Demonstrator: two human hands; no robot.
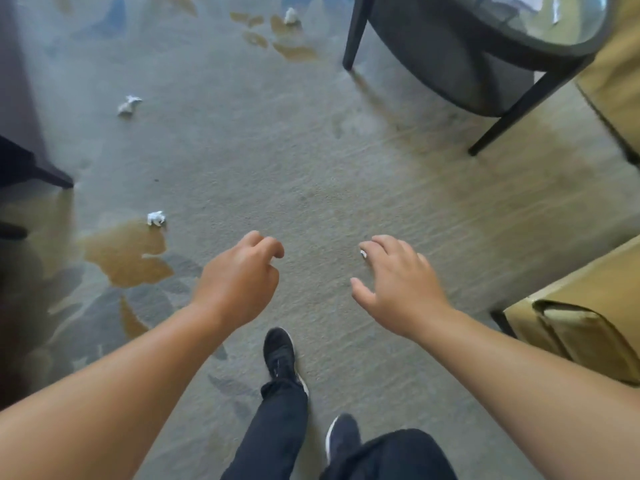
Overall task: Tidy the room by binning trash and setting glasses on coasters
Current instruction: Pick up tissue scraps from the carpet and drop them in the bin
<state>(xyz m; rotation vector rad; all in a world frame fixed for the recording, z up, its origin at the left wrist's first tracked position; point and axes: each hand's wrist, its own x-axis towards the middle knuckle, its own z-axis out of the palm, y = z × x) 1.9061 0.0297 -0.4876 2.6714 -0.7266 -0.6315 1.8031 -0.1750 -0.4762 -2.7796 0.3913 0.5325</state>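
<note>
Head view | left hand [239,282] centre frame, fingers loosely curled, holding nothing | right hand [398,285] beside it, fingers spread, nothing gripped | near paper wad [156,218] mid left, second paper wad [129,105] upper left, far paper wad [291,16] top centre | open carpet [311,168] runs between dark furniture edge [41,171] left and glass table rim [540,51] upper right.

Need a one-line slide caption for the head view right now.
Left hand and right hand hover over the carpet, three crumpled paper wads lying ahead.

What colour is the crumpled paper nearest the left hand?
White; the crumpled paper shows best in the head view.
</note>
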